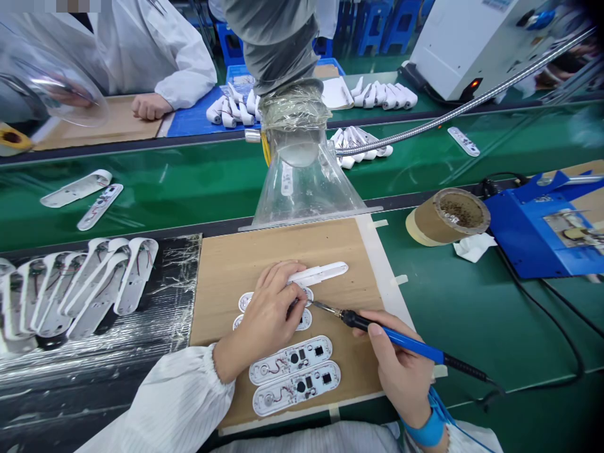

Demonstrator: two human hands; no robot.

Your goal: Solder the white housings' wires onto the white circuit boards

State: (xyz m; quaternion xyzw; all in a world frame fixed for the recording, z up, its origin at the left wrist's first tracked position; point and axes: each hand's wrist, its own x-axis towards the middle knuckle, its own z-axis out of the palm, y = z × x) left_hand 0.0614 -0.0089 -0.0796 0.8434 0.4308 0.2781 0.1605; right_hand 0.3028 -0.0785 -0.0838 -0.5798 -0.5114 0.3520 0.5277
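My left hand [268, 308] presses down on white plastic shell parts on the wooden board [226, 264], its fingers curled around one white shell [325, 272] that sticks out to the right. My right hand [401, 371] grips a blue-handled soldering iron [401, 340]; its tip [315, 304] meets the part just beside my left fingertips. Two open white shells with circuit boards [292, 358] [297, 387] lie side by side on the board just in front of my left hand.
A clear fume hood [302, 182] on a grey duct stands at the board's far edge. A stack of white shells [80, 283] lies on the left. A solder sponge holder [448, 217] and a blue station [538, 233] sit on the right. Across the conveyor [189, 182], another person's hand [148, 107] rests.
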